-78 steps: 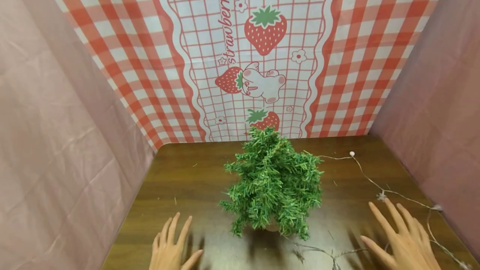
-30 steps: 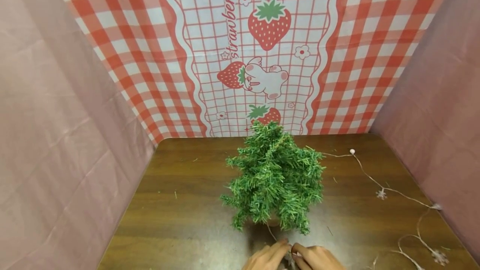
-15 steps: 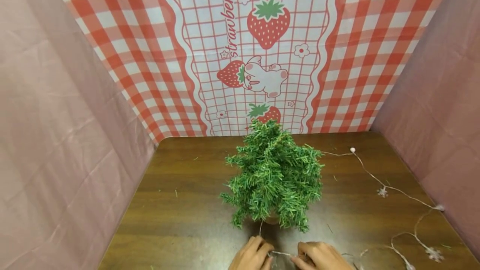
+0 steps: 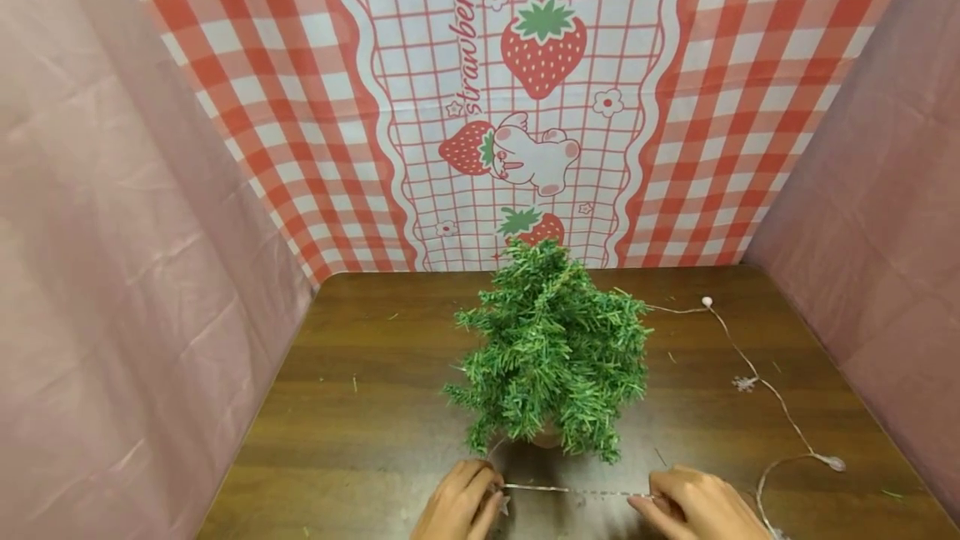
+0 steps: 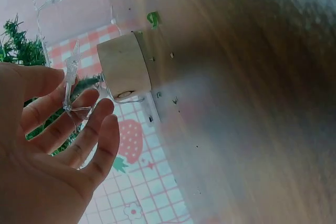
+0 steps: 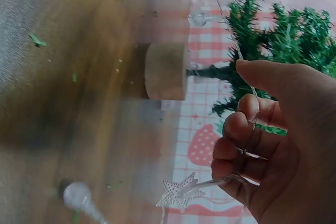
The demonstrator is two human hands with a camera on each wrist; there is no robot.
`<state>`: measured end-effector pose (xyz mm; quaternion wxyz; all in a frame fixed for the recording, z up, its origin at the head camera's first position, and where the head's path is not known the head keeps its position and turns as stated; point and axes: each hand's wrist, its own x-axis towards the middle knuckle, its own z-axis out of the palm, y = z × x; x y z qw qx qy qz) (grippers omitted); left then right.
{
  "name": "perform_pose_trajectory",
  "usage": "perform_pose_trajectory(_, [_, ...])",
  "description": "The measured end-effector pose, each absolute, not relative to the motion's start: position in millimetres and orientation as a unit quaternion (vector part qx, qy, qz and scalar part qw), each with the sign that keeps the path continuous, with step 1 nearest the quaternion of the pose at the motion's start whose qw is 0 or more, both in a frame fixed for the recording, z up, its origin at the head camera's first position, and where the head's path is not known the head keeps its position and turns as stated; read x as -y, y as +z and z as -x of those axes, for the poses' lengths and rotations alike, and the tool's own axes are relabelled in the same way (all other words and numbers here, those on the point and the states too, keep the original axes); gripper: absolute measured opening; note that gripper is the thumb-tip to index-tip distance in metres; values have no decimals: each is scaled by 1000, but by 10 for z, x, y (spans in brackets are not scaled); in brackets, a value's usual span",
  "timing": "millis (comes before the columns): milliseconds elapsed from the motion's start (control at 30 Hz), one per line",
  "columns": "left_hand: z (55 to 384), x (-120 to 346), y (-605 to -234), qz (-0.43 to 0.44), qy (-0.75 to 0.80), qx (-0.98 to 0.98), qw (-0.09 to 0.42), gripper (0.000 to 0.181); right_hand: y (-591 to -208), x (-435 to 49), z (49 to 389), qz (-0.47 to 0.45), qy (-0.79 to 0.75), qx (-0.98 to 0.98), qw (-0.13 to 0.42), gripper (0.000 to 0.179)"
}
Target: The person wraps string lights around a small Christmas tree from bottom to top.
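A small artificial Christmas tree [image 4: 555,348] stands mid-table on a round wooden base [image 6: 168,72]. In front of it a string of fairy lights [image 4: 555,489] runs nearly straight between the two hands. My left hand [image 4: 461,500] pinches the string between thumb and fingers beside a clear ornament [image 5: 72,72]. My right hand [image 4: 697,507] grips the other end of this stretch, its fingers curled round the wire. Below the right fingers hangs a clear star ornament [image 6: 180,192]. Part of the wire passes round the trunk by the base in the left wrist view.
More of the string lies on the table's right side, with a white ball [image 4: 707,302], a snowflake [image 4: 744,383] and a clear bulb [image 4: 834,463]. Loose green bits dot the brown table [image 4: 337,407]. A strawberry-print cloth [image 4: 540,57] hangs behind; pink drapes flank the sides.
Both hands went from spread open at the sides to gripping the string before the tree. They have since drawn apart, stretching it. The loops on the right have shifted inward.
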<state>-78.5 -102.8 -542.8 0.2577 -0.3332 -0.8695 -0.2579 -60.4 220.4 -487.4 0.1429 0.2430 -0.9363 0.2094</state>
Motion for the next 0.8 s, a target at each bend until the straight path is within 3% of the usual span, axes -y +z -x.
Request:
perform_pose_trajectory(133, [789,1032,-5400,341,-256,862,275,14,-4818,-2243,620,-254,201,932,163,44])
perform_pose_trajectory(333, [780,1068,-5329,349,-271,848,293,13,-4732,-2264,593,-249,197,941,120,37])
perform_pose_trajectory(467, [779,1092,-5278,360,-280,840,293,13,-4657,-2247,570,-255,198,936,143,38])
perform_pose_trajectory(800, [765,1214,-5193,317,-353,851,224,24,-4363,-2302,582,-313,372,864,129,32])
